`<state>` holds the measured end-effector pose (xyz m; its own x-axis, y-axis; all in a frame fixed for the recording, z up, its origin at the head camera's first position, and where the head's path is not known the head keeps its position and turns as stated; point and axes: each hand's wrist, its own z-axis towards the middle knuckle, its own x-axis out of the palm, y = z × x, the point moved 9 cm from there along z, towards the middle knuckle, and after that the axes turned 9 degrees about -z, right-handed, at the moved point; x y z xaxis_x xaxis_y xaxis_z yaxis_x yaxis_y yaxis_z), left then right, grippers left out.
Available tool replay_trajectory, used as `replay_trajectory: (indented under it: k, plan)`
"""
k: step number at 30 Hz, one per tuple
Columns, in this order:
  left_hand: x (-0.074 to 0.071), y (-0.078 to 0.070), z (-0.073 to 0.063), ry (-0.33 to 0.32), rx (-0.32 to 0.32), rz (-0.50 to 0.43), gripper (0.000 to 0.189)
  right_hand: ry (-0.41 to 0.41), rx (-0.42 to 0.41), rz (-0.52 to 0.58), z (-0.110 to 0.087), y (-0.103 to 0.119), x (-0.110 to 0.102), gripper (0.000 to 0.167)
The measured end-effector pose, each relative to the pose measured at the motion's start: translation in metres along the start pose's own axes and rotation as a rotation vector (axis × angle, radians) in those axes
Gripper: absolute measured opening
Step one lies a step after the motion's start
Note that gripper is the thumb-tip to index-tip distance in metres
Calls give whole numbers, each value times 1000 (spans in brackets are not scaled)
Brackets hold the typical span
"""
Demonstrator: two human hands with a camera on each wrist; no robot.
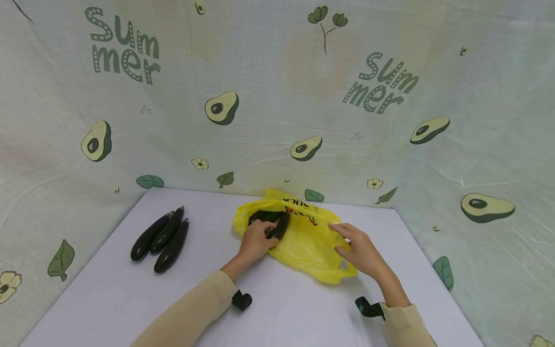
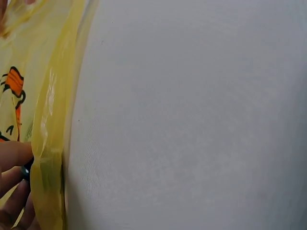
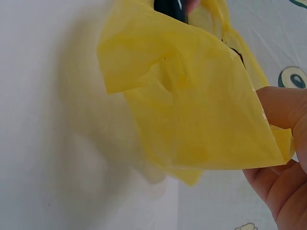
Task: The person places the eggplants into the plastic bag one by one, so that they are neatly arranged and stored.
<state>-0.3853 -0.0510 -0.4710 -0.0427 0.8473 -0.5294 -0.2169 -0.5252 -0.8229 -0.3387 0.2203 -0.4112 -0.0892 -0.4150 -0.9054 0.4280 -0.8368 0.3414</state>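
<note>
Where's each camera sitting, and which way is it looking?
Head: worn on the head, facing forward and down at the yellow bag, three loose eggplants and table; the left hand, right hand and sleeves show.
Left wrist: on the left wrist, facing mostly table; yellow bag and left hand's fingers show at the left edge.
Right wrist: on the right wrist, facing the yellow bag; the right hand shows at the right edge.
Shared: head and right wrist both show printed cloth.

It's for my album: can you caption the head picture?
Left fingers hold an eggplant, right fingers a yellow bag; three more eggplants lie on the table.
</note>
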Motion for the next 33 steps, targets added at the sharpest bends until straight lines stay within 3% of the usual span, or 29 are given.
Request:
replay_trajectory:
  k: [5,10,17,33]
  plan:
    - [1,0,2,-38,-25,20,39,3,4,3,0,0,1,68]
    - [1,-2,4,-83,-9,27,35,5,18,4,1,-1,1,68]
    - [2,-5,5,-135,20,0,31,-3,-1,10,2,2,0,67]
    - [1,-7,3,-230,-5,-68,24,-1,-3,11,1,1,0,67]
